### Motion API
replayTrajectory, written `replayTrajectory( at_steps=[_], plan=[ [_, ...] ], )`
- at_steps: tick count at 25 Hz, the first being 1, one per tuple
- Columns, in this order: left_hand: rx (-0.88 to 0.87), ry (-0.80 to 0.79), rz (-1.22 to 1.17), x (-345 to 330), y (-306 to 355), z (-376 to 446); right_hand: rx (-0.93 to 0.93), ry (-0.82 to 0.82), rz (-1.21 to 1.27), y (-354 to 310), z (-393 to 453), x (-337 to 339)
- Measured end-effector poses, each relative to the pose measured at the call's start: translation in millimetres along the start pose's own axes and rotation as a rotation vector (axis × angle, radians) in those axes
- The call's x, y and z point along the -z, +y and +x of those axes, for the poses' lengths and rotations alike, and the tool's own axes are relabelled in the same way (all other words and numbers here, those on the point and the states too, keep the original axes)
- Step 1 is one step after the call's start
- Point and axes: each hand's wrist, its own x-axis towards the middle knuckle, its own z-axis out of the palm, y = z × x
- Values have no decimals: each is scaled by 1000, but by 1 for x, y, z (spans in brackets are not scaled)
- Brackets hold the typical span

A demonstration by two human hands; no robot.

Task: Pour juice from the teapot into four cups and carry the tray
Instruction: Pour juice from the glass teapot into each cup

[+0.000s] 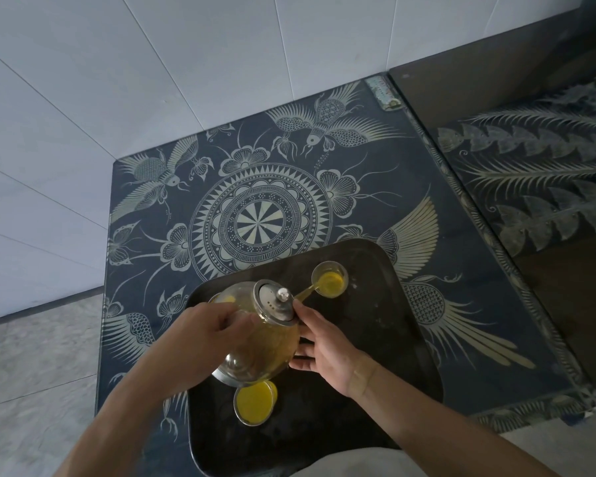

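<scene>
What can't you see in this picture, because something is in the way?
Head view only:
- Fourth cup: none visible; the teapot and hands may hide it.
- Cup at far left: mostly behind the teapot, so its fill is unclear.
- Teapot handle: covered by the left hand.
- Tray near edge: hidden by the forearms.
- Sticker: writing too small.

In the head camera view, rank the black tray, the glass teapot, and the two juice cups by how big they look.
1. Black rectangular tray
2. Glass teapot with metal lid
3. Near glass cup of yellow juice and far glass cup being filled: the near one looks slightly larger, perhaps only from nearness to the camera.
</scene>
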Motion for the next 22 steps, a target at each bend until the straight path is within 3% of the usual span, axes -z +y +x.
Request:
replayTrajectory(
  at_steps=[22],
  plan=[
    [-69, 90, 143, 8, 14, -3, 14, -78, 31, 2, 3, -2]
  ],
)
